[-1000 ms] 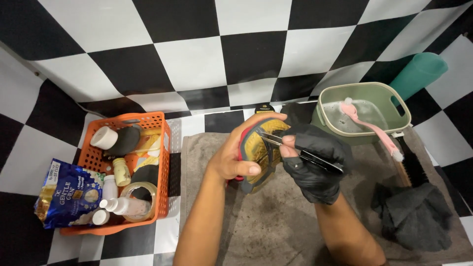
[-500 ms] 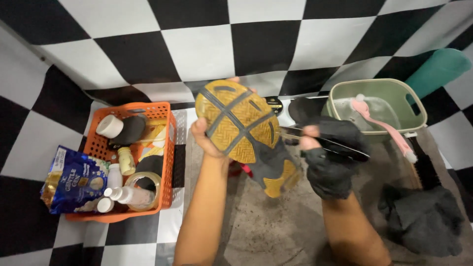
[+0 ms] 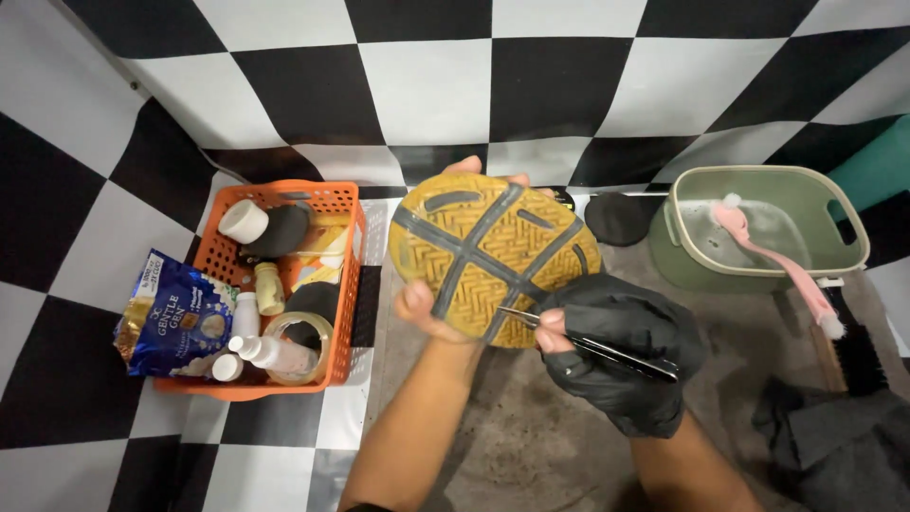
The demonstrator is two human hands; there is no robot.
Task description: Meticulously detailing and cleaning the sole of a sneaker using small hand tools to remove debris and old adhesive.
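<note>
My bare left hand holds a shoe sole-up; the sole is yellow with grey cross-shaped grooves and faces the camera. The fingers wrap over its far edge and the thumb presses its near-left rim. My right hand, in a black glove, grips a thin metal pick. The pick's tip touches the sole's lower edge near a groove.
An orange basket at the left holds bottles, tape and a blue pouch. A green basin at the right carries a pink brush. A black cloth and a dark brush lie on the grey mat.
The shoe has been turned from side-on to sole-up and brought closer. My gloved right hand has moved the pick down to the sole's lower edge.
</note>
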